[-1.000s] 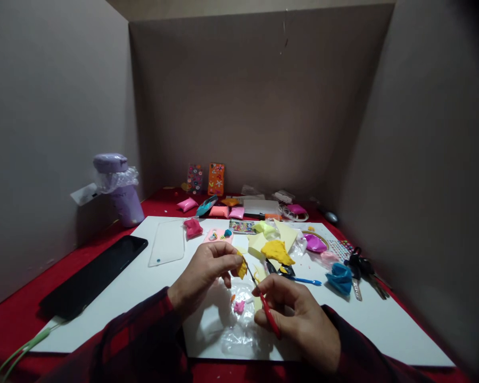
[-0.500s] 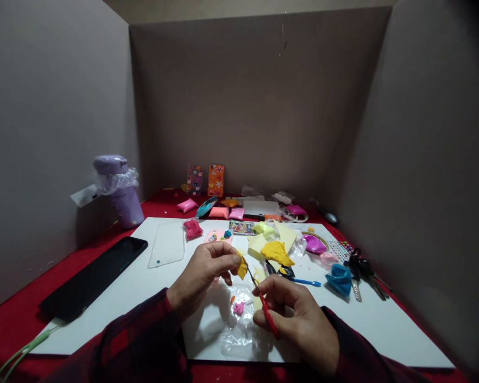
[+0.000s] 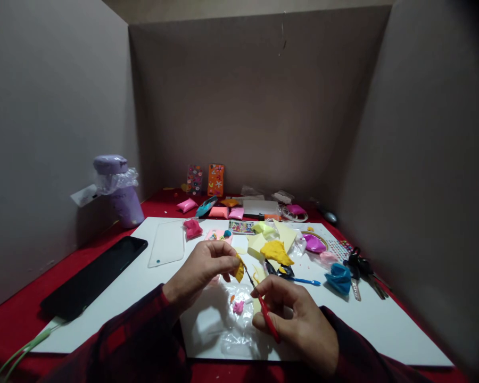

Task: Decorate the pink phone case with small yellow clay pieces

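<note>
Pinching a small yellow clay piece (image 3: 240, 270) between thumb and fingertips of the left hand (image 3: 203, 272), above the middle of the white board (image 3: 383, 332). Gripping red-handled scissors (image 3: 269, 318) with curled fingers and thumb of the right hand (image 3: 301, 322), also above the board, blades angled toward the clay's edge; too small to tell whether touching. Below both, lying on the board near its front edge, see a clear plastic sheet (image 3: 237, 332) with a pink clay bit (image 3: 238, 307) on it. Farther back on the board, see a larger yellow clay lump (image 3: 277, 252) and, near it, a blue tool (image 3: 306, 282). At the board's left side, find a black smartphone (image 3: 93, 279) and a clear phone case (image 3: 167, 246); at its right side, a bunch of keys (image 3: 356, 287) near a blue packet (image 3: 338, 279). Beyond the board's back left corner, on the red tabletop (image 3: 8, 324), notice a purple bottle (image 3: 125, 205); behind the board, an orange phone case (image 3: 216, 180), upright.
</note>
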Demonstrator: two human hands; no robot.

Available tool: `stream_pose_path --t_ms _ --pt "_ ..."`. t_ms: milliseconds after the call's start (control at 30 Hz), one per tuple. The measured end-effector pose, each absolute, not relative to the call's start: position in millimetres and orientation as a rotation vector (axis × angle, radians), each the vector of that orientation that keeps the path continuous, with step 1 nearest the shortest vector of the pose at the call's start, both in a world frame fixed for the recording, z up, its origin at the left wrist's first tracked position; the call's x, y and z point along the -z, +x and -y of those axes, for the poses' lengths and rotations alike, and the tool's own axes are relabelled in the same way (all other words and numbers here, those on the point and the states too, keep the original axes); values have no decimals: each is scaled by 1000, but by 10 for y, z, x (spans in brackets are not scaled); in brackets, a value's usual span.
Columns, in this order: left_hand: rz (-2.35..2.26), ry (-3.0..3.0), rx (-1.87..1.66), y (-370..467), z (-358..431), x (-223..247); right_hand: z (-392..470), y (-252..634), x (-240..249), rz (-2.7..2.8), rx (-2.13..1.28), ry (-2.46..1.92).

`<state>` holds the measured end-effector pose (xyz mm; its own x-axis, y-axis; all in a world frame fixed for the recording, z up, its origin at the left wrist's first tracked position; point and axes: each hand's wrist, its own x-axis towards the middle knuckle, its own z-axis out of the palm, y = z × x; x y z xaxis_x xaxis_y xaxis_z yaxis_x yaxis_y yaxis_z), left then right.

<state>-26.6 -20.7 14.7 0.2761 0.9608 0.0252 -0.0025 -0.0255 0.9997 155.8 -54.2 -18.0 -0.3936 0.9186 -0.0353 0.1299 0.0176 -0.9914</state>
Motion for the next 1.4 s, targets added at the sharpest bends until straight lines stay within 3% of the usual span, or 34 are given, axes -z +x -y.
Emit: stream_pose_path --t_ms 1400 --pt "-976 1359 -980 -298 201 -132 566 1542 173 1611 -1441 -1109"
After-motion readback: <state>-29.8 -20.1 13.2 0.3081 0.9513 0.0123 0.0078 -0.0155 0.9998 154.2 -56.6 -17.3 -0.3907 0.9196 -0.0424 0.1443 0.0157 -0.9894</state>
